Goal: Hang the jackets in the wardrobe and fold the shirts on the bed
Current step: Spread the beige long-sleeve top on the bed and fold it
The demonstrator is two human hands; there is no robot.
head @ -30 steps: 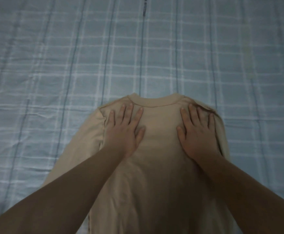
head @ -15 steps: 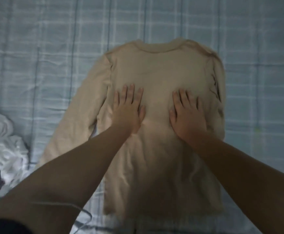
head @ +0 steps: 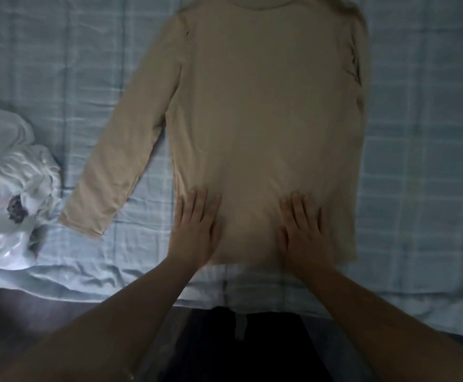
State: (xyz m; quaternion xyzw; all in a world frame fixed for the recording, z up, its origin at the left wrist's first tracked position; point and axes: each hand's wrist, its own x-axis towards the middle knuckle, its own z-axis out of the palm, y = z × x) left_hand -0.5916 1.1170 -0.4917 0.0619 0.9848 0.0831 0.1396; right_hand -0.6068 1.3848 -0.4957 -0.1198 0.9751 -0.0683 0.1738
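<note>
Fingers [head: 198, 208] straight and slightly spread, left hand [head: 194, 235] and right hand [head: 304, 235] press flat near the hem [head: 252, 261] of the beige shirt [head: 266, 119] on the bed [head: 417, 161]; its length runs straight ahead of them, its outstretched sleeve [head: 125, 150] off to the outer side of the left hand, the nearer.

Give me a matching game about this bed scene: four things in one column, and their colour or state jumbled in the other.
Things
1. shirt
2. bed sheet
3. heap of clothes
4. left hand

Colour or state
A. white, crumpled at the far left
B. pale blue, checked
C. beige, spread out flat
D. palm down, pressing on cloth

Pairs: 1-C, 2-B, 3-A, 4-D.
</note>
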